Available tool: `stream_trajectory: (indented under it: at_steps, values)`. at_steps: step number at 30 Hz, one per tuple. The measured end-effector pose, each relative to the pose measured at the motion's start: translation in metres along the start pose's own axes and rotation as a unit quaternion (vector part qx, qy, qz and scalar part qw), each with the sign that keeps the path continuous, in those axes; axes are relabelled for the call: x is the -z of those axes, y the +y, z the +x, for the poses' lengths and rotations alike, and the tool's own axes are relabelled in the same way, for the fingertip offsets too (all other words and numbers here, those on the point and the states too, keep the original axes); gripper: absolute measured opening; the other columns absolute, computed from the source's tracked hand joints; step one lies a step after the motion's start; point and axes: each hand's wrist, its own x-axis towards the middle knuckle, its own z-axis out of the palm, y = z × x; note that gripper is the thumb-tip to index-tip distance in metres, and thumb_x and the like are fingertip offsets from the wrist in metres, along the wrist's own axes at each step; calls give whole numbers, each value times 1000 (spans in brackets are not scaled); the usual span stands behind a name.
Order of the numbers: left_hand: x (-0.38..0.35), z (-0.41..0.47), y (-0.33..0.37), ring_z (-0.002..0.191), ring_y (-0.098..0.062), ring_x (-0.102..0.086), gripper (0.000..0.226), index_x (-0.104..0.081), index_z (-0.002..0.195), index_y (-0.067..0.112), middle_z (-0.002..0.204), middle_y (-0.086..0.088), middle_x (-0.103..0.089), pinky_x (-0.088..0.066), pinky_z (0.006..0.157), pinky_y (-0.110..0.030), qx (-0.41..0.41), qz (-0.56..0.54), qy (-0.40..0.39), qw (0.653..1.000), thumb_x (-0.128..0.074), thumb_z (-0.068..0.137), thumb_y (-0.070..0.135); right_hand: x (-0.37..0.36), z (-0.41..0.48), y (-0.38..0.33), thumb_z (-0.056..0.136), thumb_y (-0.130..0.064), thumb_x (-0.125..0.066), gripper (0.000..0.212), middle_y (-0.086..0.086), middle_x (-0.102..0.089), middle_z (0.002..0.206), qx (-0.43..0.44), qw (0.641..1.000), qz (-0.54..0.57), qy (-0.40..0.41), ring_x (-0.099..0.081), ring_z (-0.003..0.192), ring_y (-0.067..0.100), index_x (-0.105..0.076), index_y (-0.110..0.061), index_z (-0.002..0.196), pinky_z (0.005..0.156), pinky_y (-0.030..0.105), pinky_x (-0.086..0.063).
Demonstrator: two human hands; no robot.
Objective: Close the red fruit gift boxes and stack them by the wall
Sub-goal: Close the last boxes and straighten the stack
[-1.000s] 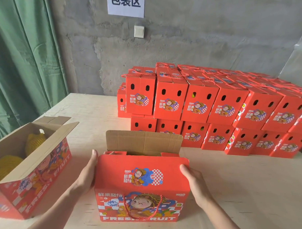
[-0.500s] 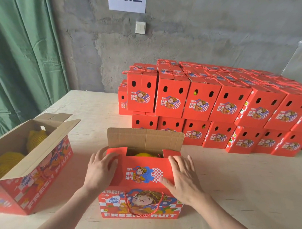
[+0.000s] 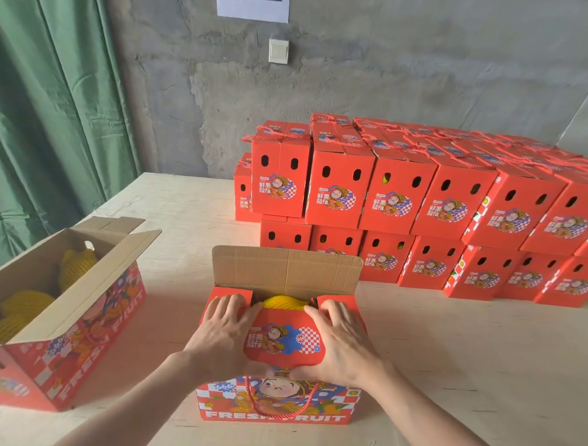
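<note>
A red fruit gift box (image 3: 279,407) with a cartoon print and a red rope handle stands on the table in front of me. Its near lid flap (image 3: 283,340) is folded down over the top, and the far cardboard flap (image 3: 287,269) stands upright. Yellow netted fruit (image 3: 282,303) shows in the gap. My left hand (image 3: 223,332) lies flat on the left part of the folded flap. My right hand (image 3: 340,338) presses on its right part, fingers spread. A two-layer stack of closed red boxes (image 3: 418,205) stands by the wall.
An open red box (image 3: 73,350) with yellow netted fruit inside sits at the left, flaps up. The pale wooden table (image 3: 474,366) runs to the grey concrete wall (image 3: 413,51). A green curtain (image 3: 42,115) hangs at the left.
My hands moved from the box's sides onto its top, and the near red flap has been folded down and forward over the opening. The view moved closer.
</note>
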Motion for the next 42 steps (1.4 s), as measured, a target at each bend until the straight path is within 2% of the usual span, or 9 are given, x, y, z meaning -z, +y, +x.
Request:
stream_trajectory:
  at_steps: [3, 7, 20, 24, 29, 32, 37, 39, 42]
  values:
    - [2, -1, 5, 116, -20, -38, 122, -38, 140, 25, 123, 1, -40, -25, 110, -38, 3, -4, 43, 999, -26, 45, 101, 0, 0, -1, 48, -97, -43, 114, -4, -32, 120, 5, 1000, -10, 28, -30, 112, 14, -33, -26, 137, 102, 36, -31]
    - [3, -5, 9, 81, -21, -59, 104, -66, 105, 15, 90, 2, -58, -53, 79, -41, -29, 15, 166, 986, -35, 49, 97, -3, 0, -1, 46, -98, -40, 111, -5, -37, 115, 1, 999, -25, 48, -33, 107, 14, -36, -27, 131, 99, 34, -31]
    - [12, -8, 12, 82, -18, -57, 98, -65, 101, 17, 93, 4, -55, -52, 74, -37, -14, 2, 133, 991, -38, 51, 97, -2, -3, -3, 50, -98, -40, 107, -8, -44, 114, 14, 997, -5, 81, -36, 105, 11, -40, -27, 130, 97, 33, -34]
    - [9, -5, 9, 107, -18, -42, 115, -47, 128, 22, 116, 5, -45, -35, 98, -36, 3, -14, 54, 998, -26, 47, 101, 0, -4, -4, 50, -97, -43, 106, -7, -39, 113, 14, 997, 7, 81, -35, 104, 10, -45, -26, 129, 95, 31, -37]
    - [4, -2, 6, 109, -15, -34, 115, -27, 140, 35, 118, 6, -38, -31, 100, -33, -8, 1, 22, 1000, -18, 48, 102, 1, -4, -5, 49, -98, -39, 108, -6, -37, 113, 10, 997, -7, 79, -33, 105, 10, -45, -28, 131, 100, 31, -32]
    - [4, -5, 7, 105, -17, -39, 108, -39, 137, 36, 113, 4, -43, -34, 98, -34, -14, -32, 43, 998, -25, 51, 100, 0, -4, -4, 51, -99, -33, 114, -4, -42, 115, 11, 996, -26, 89, -34, 112, 14, -45, -26, 136, 110, 38, -21]
    - [6, -12, 11, 81, -21, -56, 91, -66, 114, 22, 92, -2, -53, -54, 75, -40, -47, -76, 151, 984, -45, 57, 89, -1, -6, -4, 52, -97, -39, 120, -5, -33, 123, 6, 998, 22, 63, -31, 116, 10, -36, -21, 145, 106, 30, -35]
    - [6, -13, 12, 89, -24, -55, 90, -65, 115, 23, 100, -6, -53, -54, 74, -41, -40, -93, 160, 982, -48, 55, 88, -2, -6, -4, 55, -95, -44, 118, -7, -24, 139, 4, 998, 38, 55, -25, 131, 13, -35, -20, 146, 113, 34, -29]
    - [6, -11, 11, 113, -24, -43, 100, -56, 129, 29, 122, -5, -45, -46, 95, -43, -21, -93, 102, 990, -41, 53, 93, -1, -5, -3, 57, -95, -40, 121, -10, 5, 159, 9, 999, 43, 24, 5, 146, 11, -21, -22, 151, 116, 32, 6]
